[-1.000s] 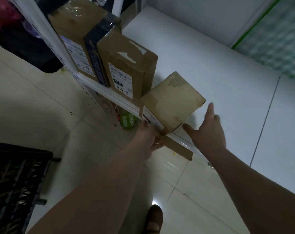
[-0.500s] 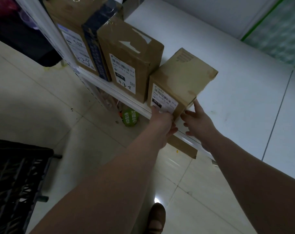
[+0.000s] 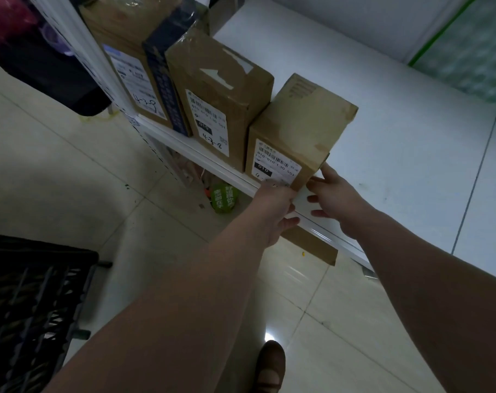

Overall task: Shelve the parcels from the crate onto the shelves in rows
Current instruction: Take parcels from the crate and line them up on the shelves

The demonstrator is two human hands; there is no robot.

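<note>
Parcel (image 3: 303, 129) sits on shelf (image 3: 411, 143) edge, just ahead of both hands, touching taller box (image 3: 221, 103). L hand (image 3: 275, 211) presses its labelled front; R hand (image 3: 336, 198) spread wide, index on corner. Stiff cardboard, prob light: push low, at edges.

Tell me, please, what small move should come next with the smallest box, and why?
Probably release it: the smallest box stands upright on the shelf beside the taller box, label outward; left hand and right hand touch only its lower front corner.
</note>
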